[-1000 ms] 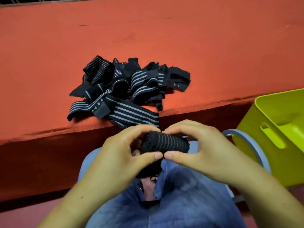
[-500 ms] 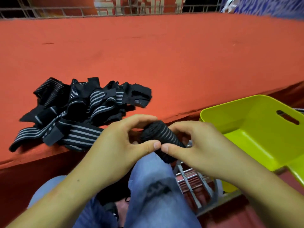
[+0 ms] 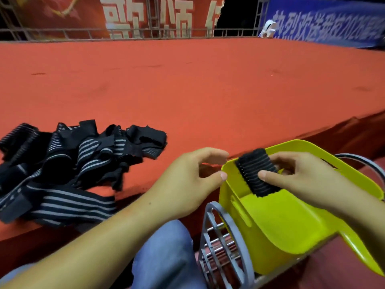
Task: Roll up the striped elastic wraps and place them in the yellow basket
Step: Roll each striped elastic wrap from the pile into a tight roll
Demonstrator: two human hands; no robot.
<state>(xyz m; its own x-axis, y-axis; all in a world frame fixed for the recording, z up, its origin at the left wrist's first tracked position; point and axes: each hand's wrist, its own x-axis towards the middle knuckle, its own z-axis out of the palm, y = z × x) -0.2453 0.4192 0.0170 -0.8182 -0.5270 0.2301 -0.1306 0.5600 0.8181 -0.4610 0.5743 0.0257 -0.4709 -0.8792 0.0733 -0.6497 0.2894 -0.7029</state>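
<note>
as the right grip (image 3: 302, 180) pinches it, rolled wrap (image 3: 254, 171) overhangs basket (image 3: 275, 224).

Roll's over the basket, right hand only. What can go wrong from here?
1. Only the right hand pinches the roll; its end looks loose, so it may unwind when dropped.
2. The basket sits tilted on the grey rack; a drop near the rim might bounce out or tip it.
3. The pile lies at the platform edge and could slide off.
</note>
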